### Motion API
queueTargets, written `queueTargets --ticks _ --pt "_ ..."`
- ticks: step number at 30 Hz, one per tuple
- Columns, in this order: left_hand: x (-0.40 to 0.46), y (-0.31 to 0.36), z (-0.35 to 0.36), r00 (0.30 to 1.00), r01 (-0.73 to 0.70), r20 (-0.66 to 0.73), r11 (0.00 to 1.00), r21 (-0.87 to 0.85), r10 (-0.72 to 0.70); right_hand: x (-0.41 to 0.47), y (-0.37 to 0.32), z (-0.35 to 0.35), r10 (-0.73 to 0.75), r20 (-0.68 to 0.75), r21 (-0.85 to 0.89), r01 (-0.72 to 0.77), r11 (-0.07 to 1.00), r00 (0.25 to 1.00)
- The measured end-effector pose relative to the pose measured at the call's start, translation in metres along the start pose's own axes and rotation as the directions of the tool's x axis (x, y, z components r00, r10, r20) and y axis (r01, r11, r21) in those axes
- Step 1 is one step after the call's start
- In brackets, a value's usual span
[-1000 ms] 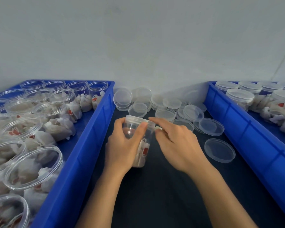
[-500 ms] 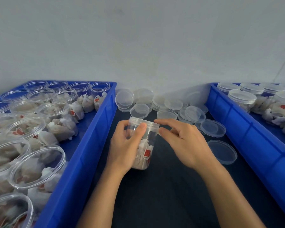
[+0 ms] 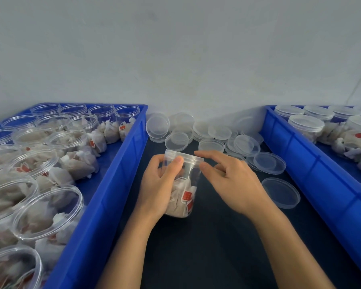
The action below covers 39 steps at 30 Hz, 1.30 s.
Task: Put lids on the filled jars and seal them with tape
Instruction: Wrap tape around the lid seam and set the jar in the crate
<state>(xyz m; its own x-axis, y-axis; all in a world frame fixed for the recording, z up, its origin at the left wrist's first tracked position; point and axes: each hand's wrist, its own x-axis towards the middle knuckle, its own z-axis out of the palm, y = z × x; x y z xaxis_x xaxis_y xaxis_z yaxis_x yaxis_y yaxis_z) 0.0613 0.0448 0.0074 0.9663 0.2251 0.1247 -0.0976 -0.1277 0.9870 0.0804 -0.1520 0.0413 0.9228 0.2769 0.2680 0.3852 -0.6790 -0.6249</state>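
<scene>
A clear plastic jar (image 3: 186, 197) filled with tea bags stands on the dark table between two blue bins. A clear lid (image 3: 184, 156) sits on its top. My left hand (image 3: 158, 186) wraps around the jar's left side, thumb near the lid's rim. My right hand (image 3: 231, 182) hovers just right of the lid with fingers spread, index finger and thumb close to the rim; I cannot tell if they touch it. No tape is in view.
The left blue bin (image 3: 104, 197) holds several open filled jars (image 3: 48, 211). The right blue bin (image 3: 313, 170) holds several lidded jars (image 3: 305, 126). Several loose clear lids (image 3: 215, 134) lie at the back by the wall, one lid (image 3: 280, 192) nearer on the right.
My right hand has drawn back from the lid's top to its right edge, with fingers spreading. The left hand keeps holding the jar. The view shifted slightly.
</scene>
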Motion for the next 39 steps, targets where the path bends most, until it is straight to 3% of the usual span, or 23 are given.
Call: queueTargets --ticks 7,10,13,19,26,39 --pt "-0.001 0.001 -0.006 0.993 0.049 0.105 0.999 0.010 -0.050 -0.001 -0.003 0.004 0.005 -0.002 0.004 -0.005 1.000 1.000" --pt "-0.004 0.002 0.001 1.000 -0.003 -0.017 0.991 0.136 0.005 -0.001 -0.003 0.004 0.013 -0.023 -0.009 -0.014 1.000 1.000" --pt "-0.008 0.004 0.006 0.963 -0.115 -0.199 0.946 0.304 0.181 -0.002 -0.008 0.005 0.010 -0.057 -0.070 -0.014 0.997 0.998" --pt "-0.013 0.008 0.014 0.974 -0.089 -0.157 0.909 0.407 0.166 -0.006 -0.018 0.010 -0.031 -0.104 -0.141 0.017 0.990 0.994" --pt "-0.008 0.005 0.008 0.975 -0.044 -0.198 0.965 0.260 0.098 -0.004 -0.012 0.007 -0.054 -0.030 -0.121 0.050 0.991 0.998" --pt "-0.008 0.008 0.007 0.992 -0.030 -0.124 0.998 0.047 0.036 -0.001 0.000 0.002 -0.065 -0.016 -0.110 0.062 0.992 0.998"
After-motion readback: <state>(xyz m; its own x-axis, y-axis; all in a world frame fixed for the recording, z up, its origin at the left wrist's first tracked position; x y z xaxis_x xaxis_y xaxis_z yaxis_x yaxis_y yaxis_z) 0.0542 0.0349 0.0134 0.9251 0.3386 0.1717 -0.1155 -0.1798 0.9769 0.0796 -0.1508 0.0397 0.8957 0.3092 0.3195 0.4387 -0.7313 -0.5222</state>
